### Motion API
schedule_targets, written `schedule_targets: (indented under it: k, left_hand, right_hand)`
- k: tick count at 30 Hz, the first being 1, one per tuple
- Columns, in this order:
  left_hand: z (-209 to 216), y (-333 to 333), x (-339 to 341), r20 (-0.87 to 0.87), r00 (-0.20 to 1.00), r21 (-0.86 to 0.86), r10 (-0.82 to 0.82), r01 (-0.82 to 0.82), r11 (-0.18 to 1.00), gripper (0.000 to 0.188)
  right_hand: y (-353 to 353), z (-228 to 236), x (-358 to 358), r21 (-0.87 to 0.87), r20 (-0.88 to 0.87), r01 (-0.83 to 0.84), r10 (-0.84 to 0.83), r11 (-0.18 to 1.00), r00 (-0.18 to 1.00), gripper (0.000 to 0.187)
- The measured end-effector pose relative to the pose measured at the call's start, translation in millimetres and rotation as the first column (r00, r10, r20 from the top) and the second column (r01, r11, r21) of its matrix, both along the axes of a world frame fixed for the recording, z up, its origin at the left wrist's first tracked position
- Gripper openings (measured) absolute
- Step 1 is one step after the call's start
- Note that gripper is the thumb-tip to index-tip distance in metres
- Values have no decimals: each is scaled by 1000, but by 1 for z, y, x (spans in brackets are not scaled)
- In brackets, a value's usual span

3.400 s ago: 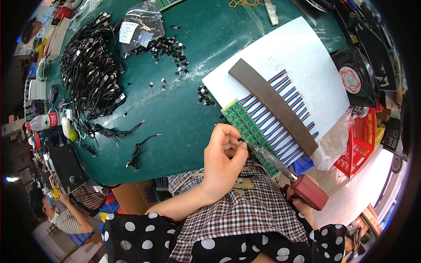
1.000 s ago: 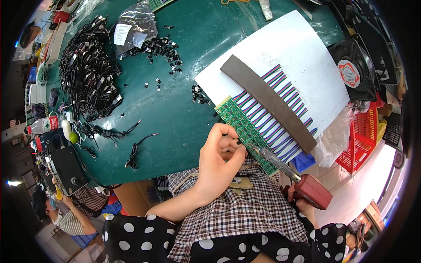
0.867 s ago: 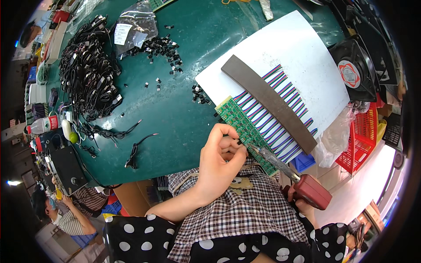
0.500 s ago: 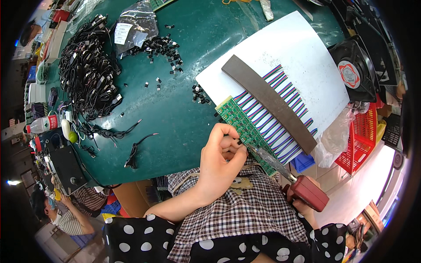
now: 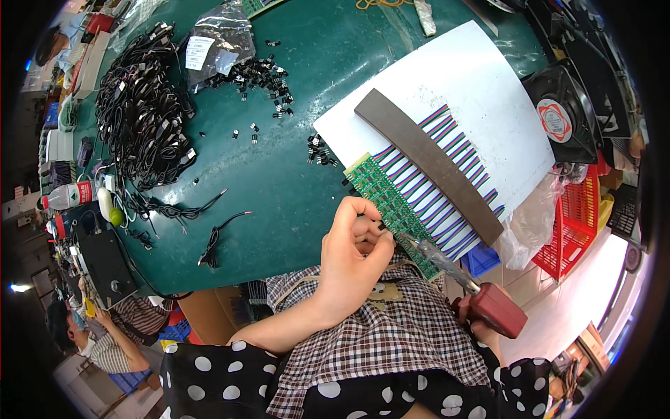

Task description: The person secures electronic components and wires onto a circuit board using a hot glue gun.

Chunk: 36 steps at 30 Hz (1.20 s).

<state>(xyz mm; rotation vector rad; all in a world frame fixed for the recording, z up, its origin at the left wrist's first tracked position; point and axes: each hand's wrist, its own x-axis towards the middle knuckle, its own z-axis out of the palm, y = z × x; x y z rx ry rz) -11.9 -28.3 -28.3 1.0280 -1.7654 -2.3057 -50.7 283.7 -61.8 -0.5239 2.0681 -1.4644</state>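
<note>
A green circuit board panel [image 5: 391, 216] lies at the table's front edge, with striped multicolour wires [image 5: 447, 150] running from its far side. At its near edge, my left hand [image 5: 356, 255] pinches a small black component [image 5: 381, 225] between thumb and forefinger, against or just beside the board. From the right comes a soldering iron [image 5: 447, 269] with a thick red handle, gripped by my right hand [image 5: 485, 335], whose fingers are mostly hidden behind the handle. Its tip is close to the board, right of my left fingertips; whether it touches cannot be made out.
A dark flat bar [image 5: 429, 167] lies across the wires on a white sheet [image 5: 488, 91]. Loose black components [image 5: 265, 77], a clear bag [image 5: 223, 35] and bundled black cables [image 5: 139, 112] are on the left. A fan [image 5: 562, 112] and red crate [image 5: 569, 227] stand right.
The soldering iron has shifted slightly to the right, with its tip a little farther from my left fingertips. My left hand has hardly moved and keeps its pinch.
</note>
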Motion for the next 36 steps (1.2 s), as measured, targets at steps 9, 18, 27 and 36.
schedule_targets:
  k: [9,18,27,36]
  left_hand:
    - [11,-3,2,48,997,-244,-63,73,967,31]
    - [-8,-68,-19,140,989,-826,54,87,556,18]
    - [-9,-76,-22,107,994,-900,-21,105,424,9]
    - [-7,-82,-3,47,991,-583,124,-73,809,11]
  right_hand:
    - [-43,28,-6,-203,347,223,-143,954,927,64]
    - [-46,31,-9,-212,388,263,-166,941,907,66]
    - [-19,27,-12,127,27,-98,95,987,995,41]
    - [-8,9,-7,-90,127,-71,82,993,989,71]
